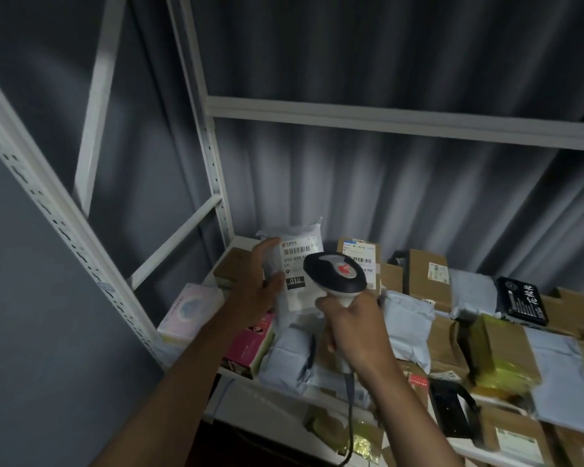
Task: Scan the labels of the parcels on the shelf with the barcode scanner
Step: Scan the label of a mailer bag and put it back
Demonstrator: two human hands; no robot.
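My right hand (353, 326) is curled tight round the pale grip of the black-and-grey handheld barcode scanner (334, 273), its head raised in front of the white plastic mailer bag (299, 264) with the printed barcode label. My left hand (258, 288) holds that bag upright by its left edge, thumb over the front, just left of the scanner. Behind the scanner stands a labelled brown cardboard box (359, 254); below it a grey plastic parcel (292, 360) lies on the white metal shelf (385, 117).
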